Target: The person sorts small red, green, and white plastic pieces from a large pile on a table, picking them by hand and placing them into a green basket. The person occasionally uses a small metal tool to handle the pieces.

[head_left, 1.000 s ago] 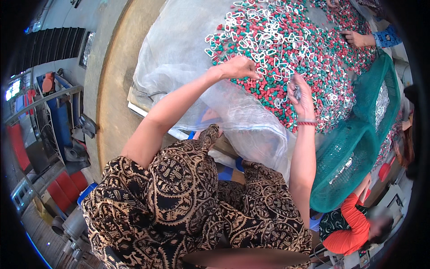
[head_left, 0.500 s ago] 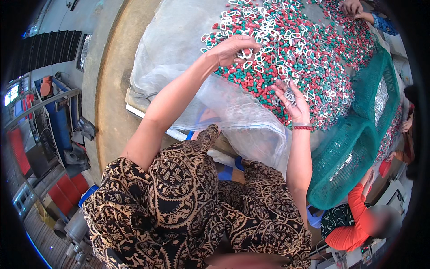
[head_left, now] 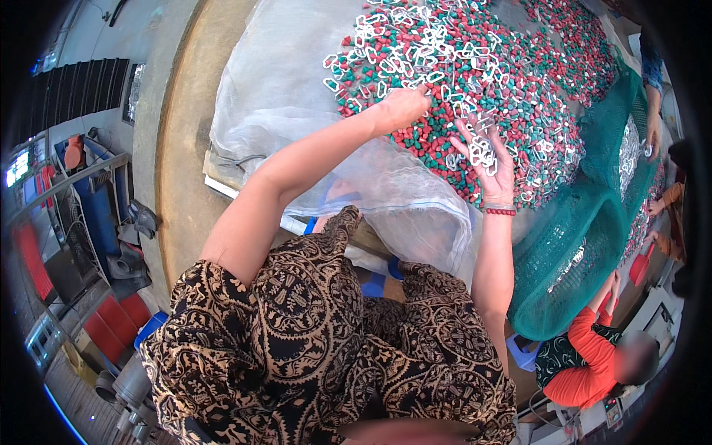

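Observation:
My left hand (head_left: 405, 109) reaches over a spread of small red and green pebble-like pieces (head_left: 437, 137). Its fingers are curled in and point down into the pieces; what they pinch, if anything, is hidden. Beside it, my right hand (head_left: 498, 182) is turned palm up, with a red bead bracelet at the wrist. Several white oblong rings (head_left: 483, 156) lie in that palm and against its partly spread fingers. More white rings (head_left: 377, 33) are scattered on top of the pieces, thickest beyond my left hand.
Whitish mesh cloth (head_left: 259, 96) lies under the pieces and hangs over the near table edge. Green net baskets (head_left: 571, 274) stand at the right. A co-worker in an orange top (head_left: 586, 371) sits at the lower right; other people's hands (head_left: 653, 137) show at the far right.
My left hand has moved right and nearer to me, its fingers now closed downward. The white rings near its fingers are gone from there, and more white rings show in my right palm.

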`<state>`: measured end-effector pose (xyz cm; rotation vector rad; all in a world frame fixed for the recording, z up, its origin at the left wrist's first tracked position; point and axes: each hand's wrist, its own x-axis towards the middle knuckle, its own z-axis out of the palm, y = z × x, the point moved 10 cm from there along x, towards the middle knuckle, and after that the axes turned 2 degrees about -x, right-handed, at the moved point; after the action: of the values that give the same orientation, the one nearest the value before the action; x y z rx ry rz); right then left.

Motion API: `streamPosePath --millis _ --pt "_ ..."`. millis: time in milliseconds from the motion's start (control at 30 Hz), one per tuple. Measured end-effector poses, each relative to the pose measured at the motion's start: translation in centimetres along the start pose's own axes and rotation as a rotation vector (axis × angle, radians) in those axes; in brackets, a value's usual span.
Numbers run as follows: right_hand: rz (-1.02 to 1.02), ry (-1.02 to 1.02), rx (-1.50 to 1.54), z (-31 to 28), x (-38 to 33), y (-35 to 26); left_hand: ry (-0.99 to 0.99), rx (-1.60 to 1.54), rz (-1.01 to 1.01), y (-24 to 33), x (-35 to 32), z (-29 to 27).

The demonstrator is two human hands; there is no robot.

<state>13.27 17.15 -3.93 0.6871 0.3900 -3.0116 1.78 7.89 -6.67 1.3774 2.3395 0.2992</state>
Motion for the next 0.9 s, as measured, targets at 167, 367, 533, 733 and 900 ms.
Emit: streamPosePath --millis 167,367,533,733,900 --pt "-0.023 -0.072 0.263 1.4 -0.5 -0.2 -0.187 -0.850 -0.189 -2.8 -0.1 -1.6" --pt "0.081 -0.448 0.438 5.5 -1.7 1.0 -0.293 -2.024 -0.152 -0.1 -2.6 -5.5" --pt "0.148 -0.075 0.210 3.1 -0.2 5.7 -0.167 -1.938 -0.065 1.8 -2.6 -6.9" --pt "0.011 0.378 -0.153 -2.0 -0.9 5.8 0.188 -0.946 0.386 9.7 -4.3 -9.5" --pt "-0.003 0.110 0.050 -1.4 -0.1 5.5 0.674 -0.655 0.445 9.1 -6.5 -12.0"
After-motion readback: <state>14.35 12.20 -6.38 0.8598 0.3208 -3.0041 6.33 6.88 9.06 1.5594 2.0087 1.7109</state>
